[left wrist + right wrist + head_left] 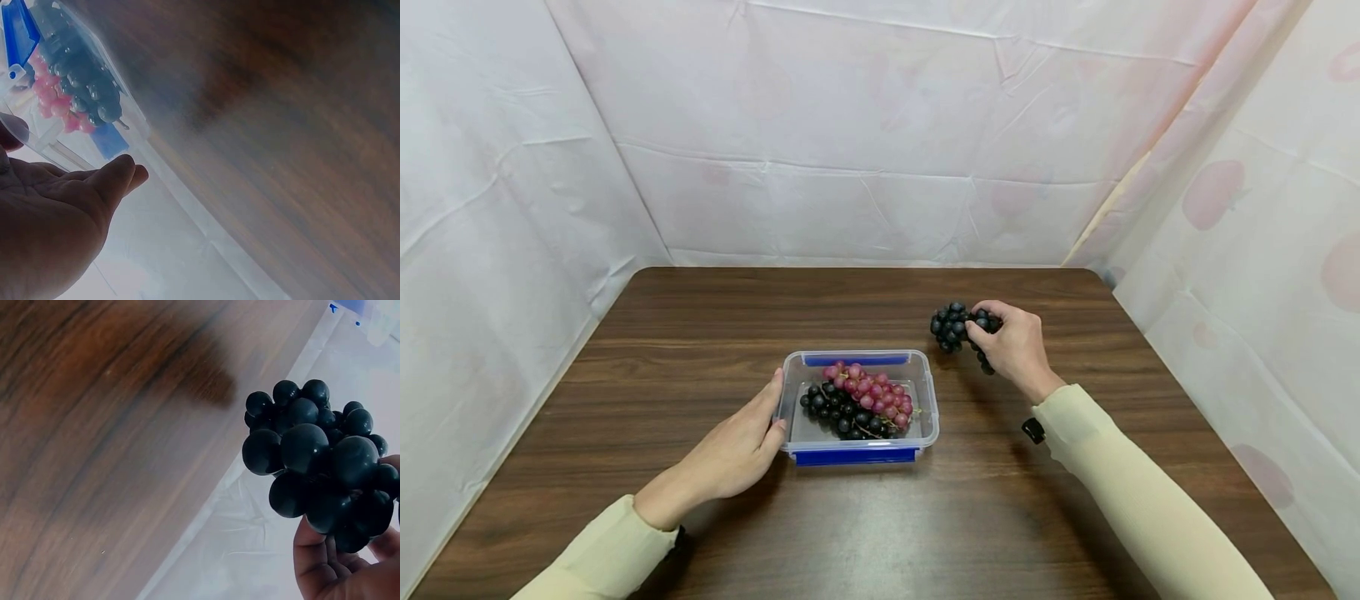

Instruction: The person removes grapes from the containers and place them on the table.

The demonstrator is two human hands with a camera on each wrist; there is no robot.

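A clear plastic container with blue side clips [859, 457] stands on the table, its top uncovered. Inside lie a bunch of red grapes [868, 390] and a bunch of black grapes [831, 407], side by side. My left hand [733, 446] rests against the container's left wall with fairly straight fingers; in the left wrist view, the hand [56, 219] is beside the clear wall. To the right of the container, my right hand [1015, 346] grips another bunch of black grapes [951, 327] between thumb and fingers. That bunch [306, 450] fills much of the right wrist view and hides some fingertips.
The dark wood-grain table [700, 308] has rounded far corners. Pale printed curtains [850, 125] hang behind it and along both sides. A black band [1033, 430] sits at the right wrist.
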